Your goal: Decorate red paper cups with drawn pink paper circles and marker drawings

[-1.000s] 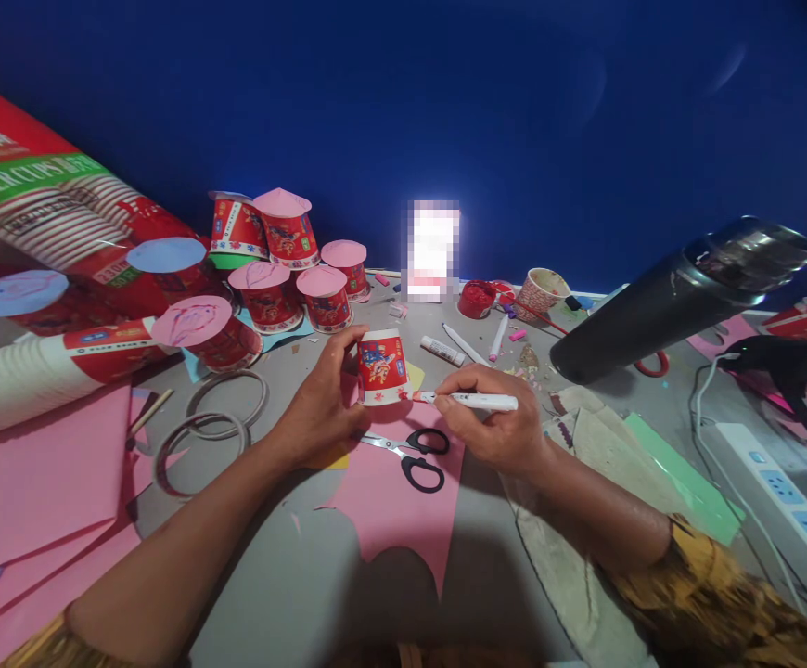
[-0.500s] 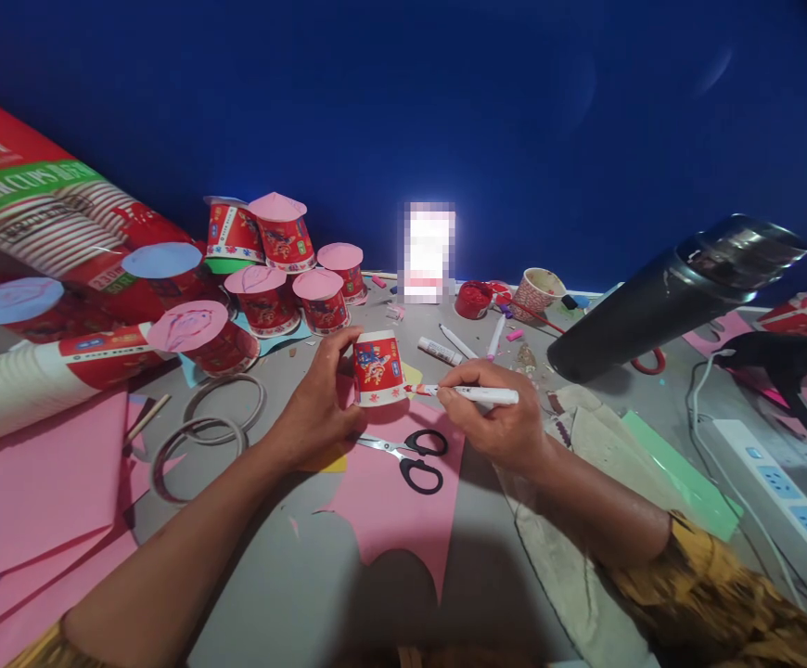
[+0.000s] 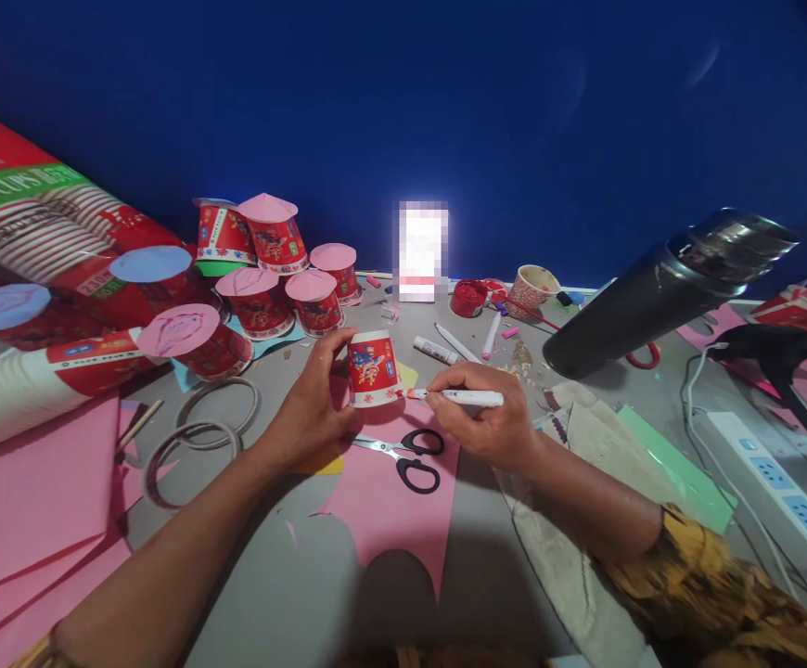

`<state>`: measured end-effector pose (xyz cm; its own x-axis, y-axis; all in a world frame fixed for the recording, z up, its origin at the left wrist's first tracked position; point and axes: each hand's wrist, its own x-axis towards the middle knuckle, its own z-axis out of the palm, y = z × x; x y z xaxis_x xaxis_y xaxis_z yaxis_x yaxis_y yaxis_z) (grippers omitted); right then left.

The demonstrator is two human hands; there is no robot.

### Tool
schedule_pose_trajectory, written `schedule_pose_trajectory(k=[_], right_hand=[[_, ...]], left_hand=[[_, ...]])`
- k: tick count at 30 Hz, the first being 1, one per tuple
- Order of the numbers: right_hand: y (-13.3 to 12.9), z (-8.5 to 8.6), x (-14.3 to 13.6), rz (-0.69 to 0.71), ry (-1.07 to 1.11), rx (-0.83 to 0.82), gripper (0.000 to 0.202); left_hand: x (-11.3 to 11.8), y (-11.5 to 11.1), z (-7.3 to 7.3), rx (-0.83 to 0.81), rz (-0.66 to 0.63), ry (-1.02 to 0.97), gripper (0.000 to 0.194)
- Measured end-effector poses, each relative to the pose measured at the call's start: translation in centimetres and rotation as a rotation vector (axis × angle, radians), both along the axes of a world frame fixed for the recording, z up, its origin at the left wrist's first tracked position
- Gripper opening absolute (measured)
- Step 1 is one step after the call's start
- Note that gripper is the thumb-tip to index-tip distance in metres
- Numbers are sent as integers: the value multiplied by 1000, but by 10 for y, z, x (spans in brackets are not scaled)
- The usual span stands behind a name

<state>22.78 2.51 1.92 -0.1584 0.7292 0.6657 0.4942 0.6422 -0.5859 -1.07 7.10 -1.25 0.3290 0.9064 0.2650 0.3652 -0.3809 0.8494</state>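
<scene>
My left hand [image 3: 321, 399] grips a red and white paper cup [image 3: 374, 365] between thumb and fingers, with the cup's white band facing down. A white marker [image 3: 469, 398] is pinched in my right hand [image 3: 491, 413], and its red tip meets the lower right edge of the cup's band, where small red marks show. Below the cup, black-handled scissors [image 3: 403, 455] lie partly spread on a cut sheet of pink paper [image 3: 403, 529]. Several red cups with pink paper tops, such as this upturned one [image 3: 259, 301], stand to the left.
Tape rings [image 3: 191, 461] and stacked pink sheets [image 3: 34, 492] lie at left, near a sleeve of paper cups [image 3: 34, 390]. Loose markers [image 3: 493, 336] lie beyond my right hand. A dark flask [image 3: 654, 297], a cloth [image 3: 543, 547] and a power strip [image 3: 775, 482] are at right.
The marker tip has shifted slightly left and down along the cup's band, and my right hand moved with it. The whole view has shifted a little; both grips are unchanged.
</scene>
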Motion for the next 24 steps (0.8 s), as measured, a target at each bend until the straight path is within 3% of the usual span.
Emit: schedule_pose_trajectory(k=[9,13,17,20,22,24], right_hand=[[2,-2,5,-21,58,-25,7],[4,-10,9,-17,100,-62,15],[11,-15,11,7,34,-89,21],[18,-16,13,48,-81,-133,50],[20,-16,15,80,-122,-175,81],[22,-15,16,117,-126,-215,99]], left_hand=[[2,-1,8,-63,28,-16,84],[5,-2,12,-192,21,-88,86],[3,2,8,-162,27,-147,85],[2,2,4,-113,-9,-195,89],[4,0,3,-145,-78,-251,91],[9,-5,4,-207,-139,-311,94]])
